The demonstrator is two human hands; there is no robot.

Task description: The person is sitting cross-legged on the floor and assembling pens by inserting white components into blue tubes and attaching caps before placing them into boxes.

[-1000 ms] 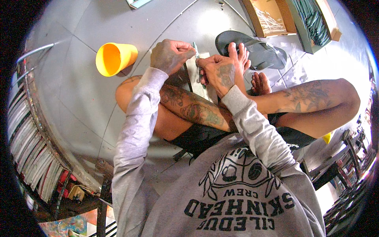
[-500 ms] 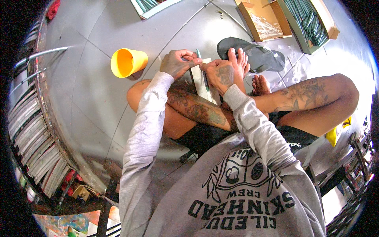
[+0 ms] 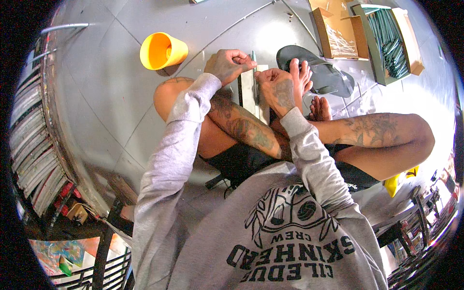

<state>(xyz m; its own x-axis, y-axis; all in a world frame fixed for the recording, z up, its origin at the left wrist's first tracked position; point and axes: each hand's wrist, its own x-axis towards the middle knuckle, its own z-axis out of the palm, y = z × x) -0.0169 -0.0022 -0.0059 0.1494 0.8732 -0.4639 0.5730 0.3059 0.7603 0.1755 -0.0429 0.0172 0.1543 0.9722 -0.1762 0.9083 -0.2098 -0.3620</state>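
Observation:
My left hand [image 3: 227, 65] is closed in a pinch, thumb and forefinger together beside the upper end of a slim teal pen-like stick [image 3: 253, 55]. Close by, on the right, my right hand [image 3: 278, 88] pinches too, its fingertips just below the left ones. Anything held between the fingertips is too small to make out. Under both hands lies a narrow cream-coloured board [image 3: 247, 94], partly covered by my right hand and shin.
An orange-yellow cup [image 3: 175, 52] stands on the grey tiled floor at left. Right of my hands lies a dark flip-flop [image 3: 333, 77] beside my bare foot. Beyond it are a cardboard box [image 3: 361, 37] of small clear pieces and a box [image 3: 379, 77] of teal pens.
The view has shifted, so the cup and boxes appear displaced and the box at the top has nearly left the picture. Both hands stay pinched close together over the board.

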